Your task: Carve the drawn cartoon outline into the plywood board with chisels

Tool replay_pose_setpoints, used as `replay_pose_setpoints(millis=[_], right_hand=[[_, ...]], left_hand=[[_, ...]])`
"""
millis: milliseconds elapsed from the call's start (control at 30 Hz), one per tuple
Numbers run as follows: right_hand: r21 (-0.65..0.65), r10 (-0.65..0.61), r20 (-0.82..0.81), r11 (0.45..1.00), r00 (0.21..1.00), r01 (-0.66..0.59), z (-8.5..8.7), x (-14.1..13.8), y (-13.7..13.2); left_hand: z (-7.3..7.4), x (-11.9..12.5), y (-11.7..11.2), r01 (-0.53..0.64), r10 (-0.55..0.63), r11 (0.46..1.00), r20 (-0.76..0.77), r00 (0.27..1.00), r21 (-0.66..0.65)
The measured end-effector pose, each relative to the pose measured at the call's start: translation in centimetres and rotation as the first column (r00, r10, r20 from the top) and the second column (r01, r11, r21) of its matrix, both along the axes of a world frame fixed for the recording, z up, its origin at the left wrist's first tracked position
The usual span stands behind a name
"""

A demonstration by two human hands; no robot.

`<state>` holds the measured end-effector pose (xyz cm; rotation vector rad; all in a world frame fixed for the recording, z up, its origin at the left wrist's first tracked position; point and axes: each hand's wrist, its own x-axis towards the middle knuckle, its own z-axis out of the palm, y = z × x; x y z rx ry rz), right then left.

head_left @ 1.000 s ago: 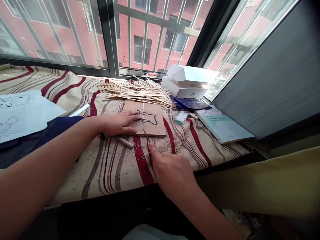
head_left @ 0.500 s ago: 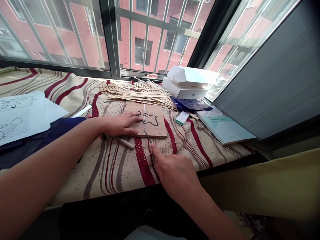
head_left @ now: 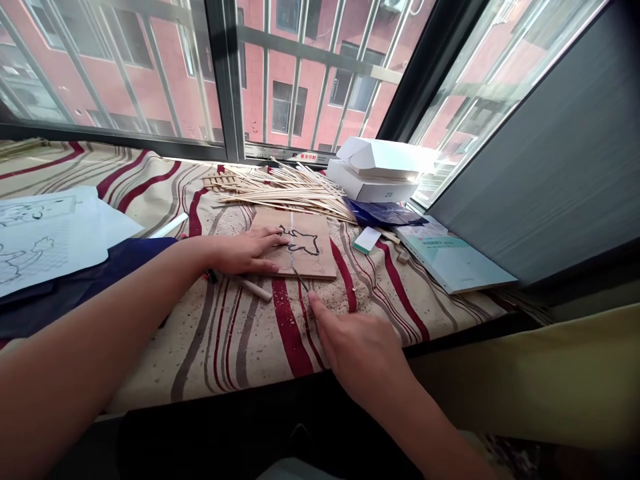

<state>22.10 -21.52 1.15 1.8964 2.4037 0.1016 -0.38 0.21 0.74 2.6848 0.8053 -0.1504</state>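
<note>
A thin wooden board [head_left: 320, 267] with a dark outlined figure [head_left: 305, 243] lies on the striped cloth. My left hand [head_left: 253, 250] rests flat on the board's left part, fingers spread towards the figure. In my right hand [head_left: 357, 340] is a slim carving tool [head_left: 302, 280], its dark metal shaft pointing at the board's near edge. The tool's tip appears to meet the board there, beside a pale vertical strip; its handle is hidden in my grip. Wood shavings [head_left: 325, 303] are scattered on the cloth by the board.
Behind the board lie many thin wooden sticks [head_left: 290, 190]. A white box [head_left: 383, 177], a blue sheet [head_left: 383, 213], an eraser-like block [head_left: 367, 240] and a book [head_left: 453, 257] are to the right. Drawings on paper [head_left: 50, 233] lie left; a short rod [head_left: 257, 290] sits near my left hand.
The whole view has shifted slightly down and right. My left hand stays on the board, and the tool in my right hand keeps nearly the same place at the near edge.
</note>
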Motion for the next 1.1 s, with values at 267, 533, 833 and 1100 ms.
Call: replay_pose_setpoints(millis=[267,533,833,1100], right_hand=[[0.03,0.003,0.004,1.0,1.0,-0.003,-0.2,-0.4,-0.4],[-0.035,-0.008,0.031,0.999,0.999,0.01,0.5,-0.9,0.2],[-0.055,0.002,0.036,0.999,0.999,0.0,0.7,-0.5,-0.2],[-0.017,0.021,0.03,1.0,0.999,-0.021,0.3,-0.5,-0.5]], left_hand=[[0.4,0.3,-0.3,-0.004,0.003,1.0,-0.023,1.0,-0.019],[-0.1,-0.1,0.1,0.011,-0.01,1.0,0.008,1.0,-0.006],[-0.4,-0.1,0.4,0.006,-0.006,1.0,0.009,1.0,-0.01],[-0.3,-0.3,0.3,0.01,-0.01,1.0,0.003,1.0,0.001]])
